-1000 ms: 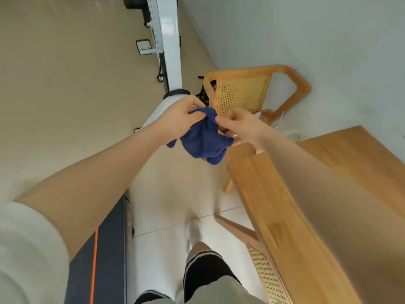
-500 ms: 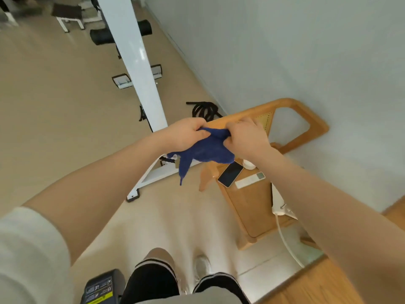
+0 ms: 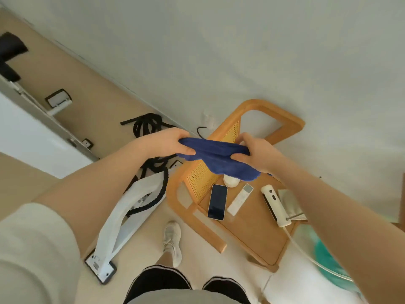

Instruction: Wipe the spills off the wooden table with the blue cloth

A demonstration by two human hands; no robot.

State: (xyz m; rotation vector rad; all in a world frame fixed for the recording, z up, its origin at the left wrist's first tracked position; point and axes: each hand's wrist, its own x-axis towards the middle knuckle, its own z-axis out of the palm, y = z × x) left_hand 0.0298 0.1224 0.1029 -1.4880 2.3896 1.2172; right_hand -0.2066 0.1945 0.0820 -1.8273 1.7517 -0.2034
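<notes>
The blue cloth is stretched between both hands in mid-air, above a wooden chair. My left hand pinches its left end and my right hand pinches its right side, with a loose flap hanging below. The wooden table is out of view apart from a sliver of wood at the right edge.
A wooden chair with a cane back stands below my hands; on its seat lie a phone, a white remote and a white device with a cable. Black rope and a white machine base lie on the floor to the left.
My hands have pulled apart and drawn the bunched cloth out wide. The view has swung away from the table toward the chair and wall.
</notes>
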